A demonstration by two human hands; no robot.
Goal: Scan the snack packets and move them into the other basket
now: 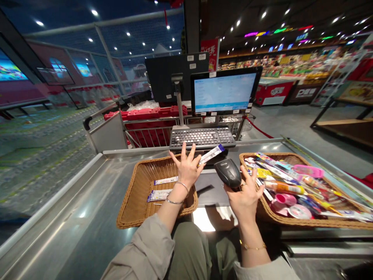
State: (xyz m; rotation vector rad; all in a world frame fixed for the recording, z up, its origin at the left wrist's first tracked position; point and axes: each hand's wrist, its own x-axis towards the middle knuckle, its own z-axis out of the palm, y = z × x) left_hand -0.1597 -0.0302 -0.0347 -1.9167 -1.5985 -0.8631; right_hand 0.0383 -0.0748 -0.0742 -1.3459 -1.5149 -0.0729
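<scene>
My left hand [186, 168] is raised over the counter and pinches a long white-and-purple packaged item [211, 154], its other fingers spread. My right hand [244, 196] grips a black handheld barcode scanner [227, 172] whose head points toward that package. Under my left arm sits a wicker basket [134, 198] holding two similar flat packages [159, 194]. By my right hand a second wicker basket [271, 216] is piled with several toothbrushes, tubes and small pink and white items.
A keyboard [202, 137] and a lit screen [224, 92] stand behind the baskets on the steel checkout counter [72, 217]. Red shopping baskets [145, 114] are stacked beyond a metal rail. Store shelves and a wooden stand fill the right background.
</scene>
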